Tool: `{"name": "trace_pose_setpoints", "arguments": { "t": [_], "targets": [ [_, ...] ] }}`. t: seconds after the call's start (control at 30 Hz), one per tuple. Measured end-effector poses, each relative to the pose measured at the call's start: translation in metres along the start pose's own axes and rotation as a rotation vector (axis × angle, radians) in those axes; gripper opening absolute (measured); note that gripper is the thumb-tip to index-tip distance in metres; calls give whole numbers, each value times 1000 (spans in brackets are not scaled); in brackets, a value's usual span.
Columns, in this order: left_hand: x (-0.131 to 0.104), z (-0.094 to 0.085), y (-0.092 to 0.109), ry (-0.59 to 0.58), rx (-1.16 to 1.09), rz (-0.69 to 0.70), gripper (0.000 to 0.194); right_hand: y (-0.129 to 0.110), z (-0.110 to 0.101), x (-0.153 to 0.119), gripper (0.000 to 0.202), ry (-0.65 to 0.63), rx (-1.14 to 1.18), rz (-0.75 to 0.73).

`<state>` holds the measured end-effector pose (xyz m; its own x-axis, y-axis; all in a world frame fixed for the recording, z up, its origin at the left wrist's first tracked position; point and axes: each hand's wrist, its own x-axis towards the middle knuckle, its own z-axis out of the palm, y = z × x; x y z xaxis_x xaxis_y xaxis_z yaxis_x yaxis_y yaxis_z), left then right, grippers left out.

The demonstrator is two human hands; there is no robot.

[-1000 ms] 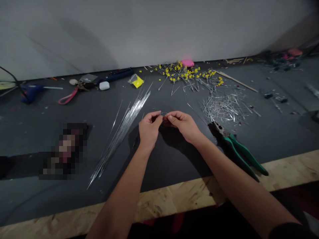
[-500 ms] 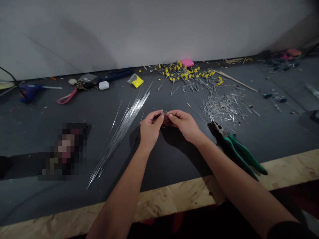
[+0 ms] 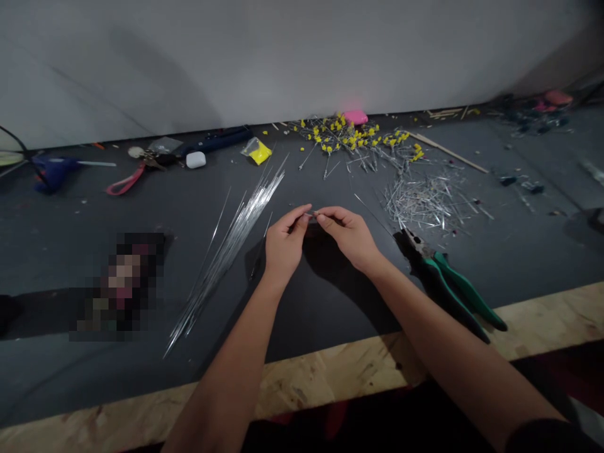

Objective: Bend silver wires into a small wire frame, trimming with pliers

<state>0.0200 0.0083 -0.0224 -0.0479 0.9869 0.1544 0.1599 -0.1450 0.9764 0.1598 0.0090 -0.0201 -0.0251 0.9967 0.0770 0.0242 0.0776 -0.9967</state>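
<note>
Pinching a thin silvery piece of metal wire point(image 3: 312, 215) between thumb and forefinger, the left hand point(image 3: 285, 245) and the right hand point(image 3: 352, 239) face each other with fingertips nearly meeting. Each grip is narrow, closed on the wire; the fingers hide most of its shape. It is held above the middle of the dark grey table point(image 3: 325, 314), whose near edge is a pale strip of wood-chip board point(image 3: 330, 380).

Left of the left hand lies a slanting bundle of long, straight silver wires point(image 3: 236, 242). Near the right forearm rest metal pliers with green and black handles point(image 3: 465, 292), their nose pointing at a loose heap of short silver wire pieces point(image 3: 425, 200). Beyond the hands spreads a cluster of yellow-tipped wire stems point(image 3: 349, 137), with a bright pink rounded lump point(image 3: 355, 117) just behind it, by the grey wall point(image 3: 302, 56). A small clear packet with yellow contents point(image 3: 258, 152) lies farther left.
</note>
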Motion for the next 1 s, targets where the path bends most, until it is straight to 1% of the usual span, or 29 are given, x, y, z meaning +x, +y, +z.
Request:
{"name": "trace_pose_setpoints", "arguments": {
  "t": [0.07, 0.13, 0.23, 0.33, 0.5, 0.73, 1.0],
  "targets": [
    [0, -1, 2, -8, 47, 14, 27, 1, -2, 0, 19, 36, -128, -56],
    [0, -3, 4, -14, 107, 43, 26, 2, -4, 0, 20, 54, -190, -71],
    [0, -5, 8, -8, 211, 89, 24, 2, -5, 0, 22, 28, -174, -30],
    [1, -7, 9, -5, 266, 100, 23, 0, -4, 1, 22, -5, -115, 18],
    [2, -7, 5, -8, 207, 39, 23, -4, -3, 1, 19, -23, -78, 34],
    [4, -7, 3, -16, 126, -66, 22, -3, -3, 1, 18, -18, -74, 31],
    [3, -7, 3, -20, 133, -76, 23, -4, -2, 1, 18, -9, -77, 39]
  ]
}}
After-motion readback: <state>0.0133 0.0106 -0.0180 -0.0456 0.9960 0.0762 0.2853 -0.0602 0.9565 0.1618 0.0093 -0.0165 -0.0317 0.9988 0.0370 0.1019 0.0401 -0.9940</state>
